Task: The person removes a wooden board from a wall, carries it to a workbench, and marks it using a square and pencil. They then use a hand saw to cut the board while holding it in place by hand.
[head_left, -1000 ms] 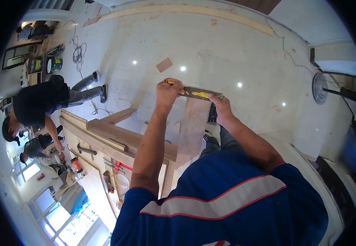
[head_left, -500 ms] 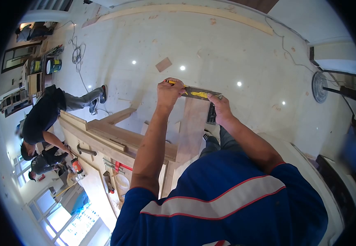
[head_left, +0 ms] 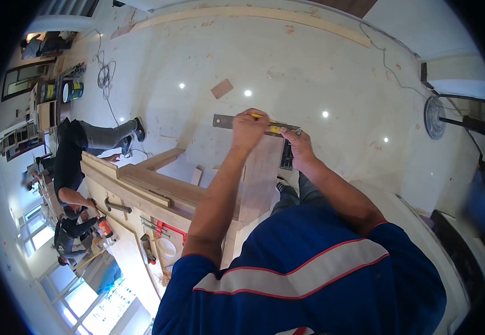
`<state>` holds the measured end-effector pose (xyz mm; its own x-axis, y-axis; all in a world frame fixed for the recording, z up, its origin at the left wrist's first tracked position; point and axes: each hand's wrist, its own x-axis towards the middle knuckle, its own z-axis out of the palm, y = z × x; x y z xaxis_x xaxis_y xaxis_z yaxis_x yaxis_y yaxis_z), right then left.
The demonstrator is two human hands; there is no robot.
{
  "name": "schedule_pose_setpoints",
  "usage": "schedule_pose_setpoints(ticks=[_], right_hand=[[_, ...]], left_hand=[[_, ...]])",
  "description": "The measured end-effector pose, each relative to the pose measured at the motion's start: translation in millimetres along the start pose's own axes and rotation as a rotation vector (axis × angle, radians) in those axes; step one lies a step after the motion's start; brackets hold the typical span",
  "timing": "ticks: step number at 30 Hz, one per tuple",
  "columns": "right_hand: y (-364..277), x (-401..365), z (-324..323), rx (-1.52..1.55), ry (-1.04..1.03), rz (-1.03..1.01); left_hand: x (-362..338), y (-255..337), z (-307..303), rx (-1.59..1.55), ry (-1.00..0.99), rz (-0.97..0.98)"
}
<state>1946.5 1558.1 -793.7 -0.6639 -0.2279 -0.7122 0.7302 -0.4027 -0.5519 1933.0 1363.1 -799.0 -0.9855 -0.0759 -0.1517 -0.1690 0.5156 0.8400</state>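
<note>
Both arms reach forward, elbows bent: the left hand (head_left: 248,135) pinches one pencil (head_left: 257,115); the right hand (head_left: 302,149) grips one rule (head_left: 224,121) at the far end of one plank (head_left: 258,181).

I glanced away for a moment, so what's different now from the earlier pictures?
The left hand, holding a yellow pencil, has moved right along the metal straightedge, uncovering its left end. A co-worker in black has shifted down and right in the picture. The right hand still grips the straightedge's right end; the hammer stayed put.
</note>
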Motion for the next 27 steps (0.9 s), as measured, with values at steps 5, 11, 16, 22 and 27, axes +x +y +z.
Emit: schedule_pose_setpoints(ticks=[5,11,16,22,27], right_hand=[[4,5,0,-0.06,0.044,-0.027],[8,2,-11,-0.045,-0.024,0.02],[-5,-49,-55,-0.224,-0.086,0.141],[-34,-112,-44,-0.523,-0.206,0.165],[-25,-141,6,-0.723,-0.736,0.177]], left_hand=[[-3,21,-66,0.179,0.093,-0.131],[-91,62,-63,-0.182,0.444,-0.29],[-198,84,-29,0.365,0.412,-0.162],[-247,128,-22,0.594,0.417,0.144],[-303,136,-40,0.603,0.433,0.09]])
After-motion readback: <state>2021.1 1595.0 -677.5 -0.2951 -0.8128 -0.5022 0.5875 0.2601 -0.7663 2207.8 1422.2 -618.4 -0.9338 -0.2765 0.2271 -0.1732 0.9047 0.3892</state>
